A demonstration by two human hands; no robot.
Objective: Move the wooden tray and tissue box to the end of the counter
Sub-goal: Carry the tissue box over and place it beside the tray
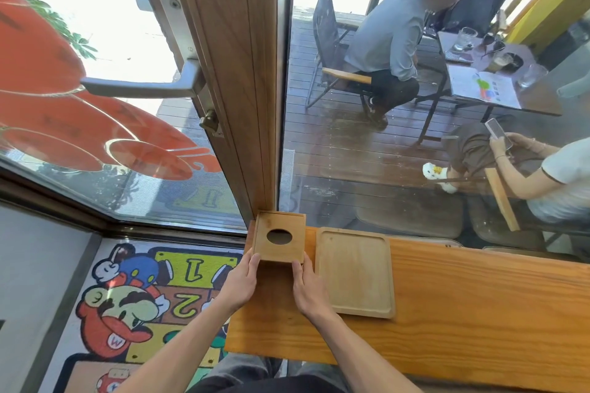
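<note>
Tissue box [279, 236] at the counter's [463, 306] far left corner, tray [355, 271] just right of it.

Both hands clamp the box's near end: left hand [240, 284] on its left side, right hand [308, 287] on its right near corner, fingers [255, 262] pressed to the wood. The box's near wall is hidden by the hands; nothing can be made out through its dark oval hole. The tray lies flat, bare, apart from the box by a narrow gap. A wooden door frame [236, 80] rises just beyond the box, with a metal handle [140, 84] to its left. Through the glass, two people sit at a table [498, 80]. A cartoon mat [143, 297] covers the floor at left.
</note>
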